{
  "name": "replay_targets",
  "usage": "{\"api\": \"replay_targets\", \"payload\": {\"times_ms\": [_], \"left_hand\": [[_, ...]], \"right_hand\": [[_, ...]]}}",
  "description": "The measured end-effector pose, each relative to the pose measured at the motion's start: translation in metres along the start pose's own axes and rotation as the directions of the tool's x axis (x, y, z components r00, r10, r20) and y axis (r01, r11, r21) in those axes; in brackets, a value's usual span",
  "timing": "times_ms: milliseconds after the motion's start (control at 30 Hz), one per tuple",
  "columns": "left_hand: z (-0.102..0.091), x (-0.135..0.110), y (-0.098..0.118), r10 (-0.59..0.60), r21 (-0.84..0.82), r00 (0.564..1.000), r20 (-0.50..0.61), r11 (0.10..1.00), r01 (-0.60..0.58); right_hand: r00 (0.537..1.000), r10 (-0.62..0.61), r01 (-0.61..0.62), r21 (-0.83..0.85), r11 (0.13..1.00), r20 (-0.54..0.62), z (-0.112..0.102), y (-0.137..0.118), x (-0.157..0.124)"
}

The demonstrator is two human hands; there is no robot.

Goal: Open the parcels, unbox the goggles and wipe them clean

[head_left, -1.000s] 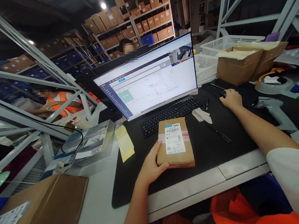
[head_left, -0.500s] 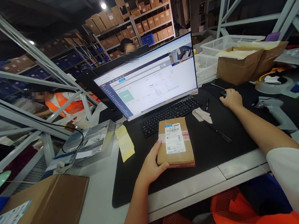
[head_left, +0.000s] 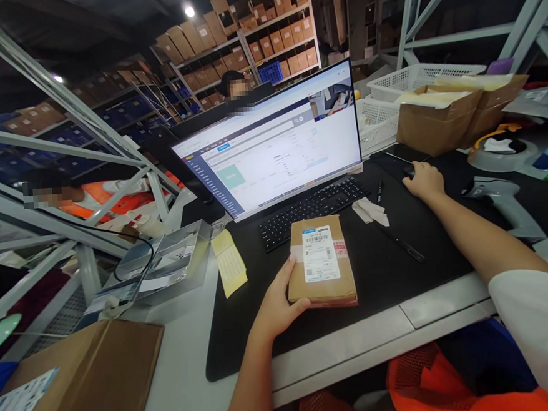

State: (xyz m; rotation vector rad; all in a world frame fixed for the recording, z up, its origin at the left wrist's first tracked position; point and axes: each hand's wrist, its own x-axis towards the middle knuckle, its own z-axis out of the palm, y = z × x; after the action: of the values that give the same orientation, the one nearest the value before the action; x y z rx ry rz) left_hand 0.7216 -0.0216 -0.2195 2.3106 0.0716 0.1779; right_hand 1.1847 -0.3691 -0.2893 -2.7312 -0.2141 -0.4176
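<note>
My left hand point(head_left: 280, 299) grips the left edge of a small brown cardboard parcel point(head_left: 298, 288), thumb along its near side. A white shipping label point(head_left: 319, 254) with barcodes faces up on the parcel. Over to the right, my right hand point(head_left: 425, 181) is wrapped over a dark computer mouse point(head_left: 409, 171), which shows only in part. Behind the parcel lie a black keyboard point(head_left: 314, 207) and a lit monitor point(head_left: 271, 168) with a web page on it. A crumpled white tissue point(head_left: 371, 212) and a black pen point(head_left: 405, 244) rest between the hands.
A grey barcode scanner point(head_left: 503, 199) and a tape roll point(head_left: 500, 154) sit at the right. Open cardboard boxes point(head_left: 437, 122) and white baskets point(head_left: 381, 123) stand behind. Left are yellow label sheets point(head_left: 230, 265), a clear tray point(head_left: 175, 262) and a big carton point(head_left: 93, 374). Two people are beyond the desk.
A person in an orange vest at the far left has leaned further left and down. My hands, the parcel and the mouse show no visible movement.
</note>
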Motion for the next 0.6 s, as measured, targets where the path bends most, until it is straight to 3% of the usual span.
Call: {"api": "replay_targets", "payload": {"times_ms": [600], "left_hand": [[-0.0005,-0.0002,0.0006,-0.001,0.01,1.0,-0.002,1.0,0.001]], "right_hand": [[0.999,-0.035,0.035,0.002,0.999,-0.004,0.0071,0.005,0.0035]]}}
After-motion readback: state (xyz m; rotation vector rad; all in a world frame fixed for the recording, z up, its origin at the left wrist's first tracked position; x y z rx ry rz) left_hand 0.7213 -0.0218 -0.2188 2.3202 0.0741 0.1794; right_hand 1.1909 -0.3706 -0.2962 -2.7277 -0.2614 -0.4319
